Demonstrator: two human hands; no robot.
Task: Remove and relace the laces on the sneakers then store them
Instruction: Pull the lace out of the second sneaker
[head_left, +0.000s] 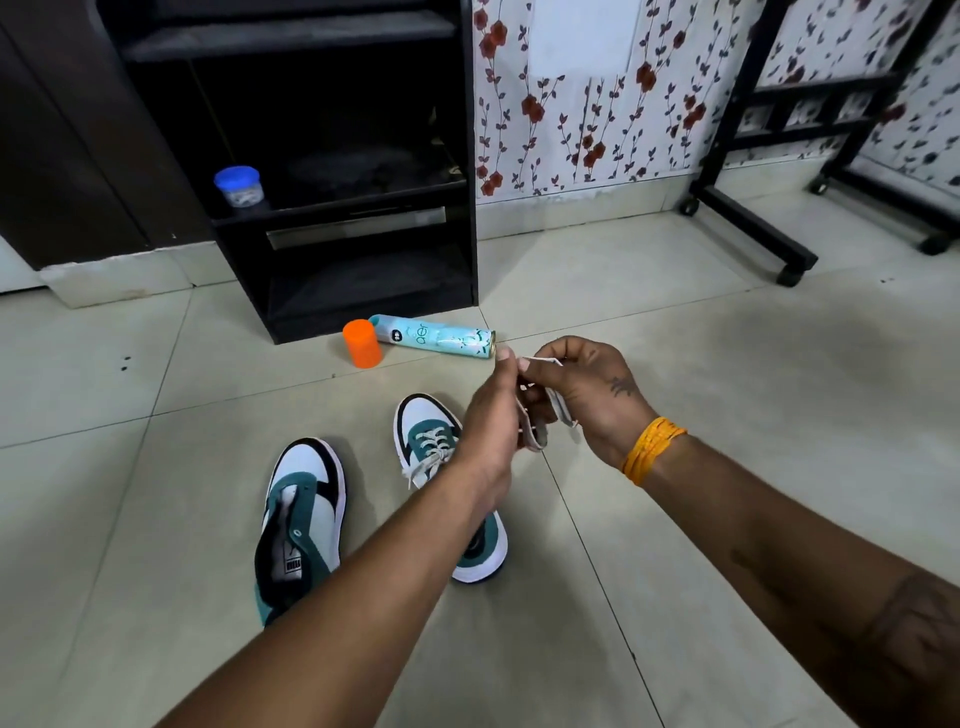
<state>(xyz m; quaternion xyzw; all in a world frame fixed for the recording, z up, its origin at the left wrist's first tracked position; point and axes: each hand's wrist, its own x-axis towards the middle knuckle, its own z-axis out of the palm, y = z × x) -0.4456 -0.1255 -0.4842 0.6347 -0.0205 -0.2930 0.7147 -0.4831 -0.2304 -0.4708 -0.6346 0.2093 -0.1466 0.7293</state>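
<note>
I hold a white lace (540, 415) in both my hands, up in the air over the floor (675, 364). My left hand (491, 415) pinches it near the top with thumb and finger. My right hand (587, 395) is curled around the bunched lace too, and one thin end sticks out between the two hands. My right wrist has an orange band (652, 449) on it.

Two shoes lie on the floor below my arms. The left shoe (304, 514), at about 8 o'clock from my hands, has no lace in it, and its tongue is loose. The right shoe (431, 441), just at 7 o'clock and partly under my left arm, has its lace in and tied.

At 11 o'clock a spray can (441, 338) lies on its side. Its orange cap (362, 343) stands right beside it. Behind them is a black shelf (467, 208), and a small jar (239, 186) with a blue lid sits in it.
</note>
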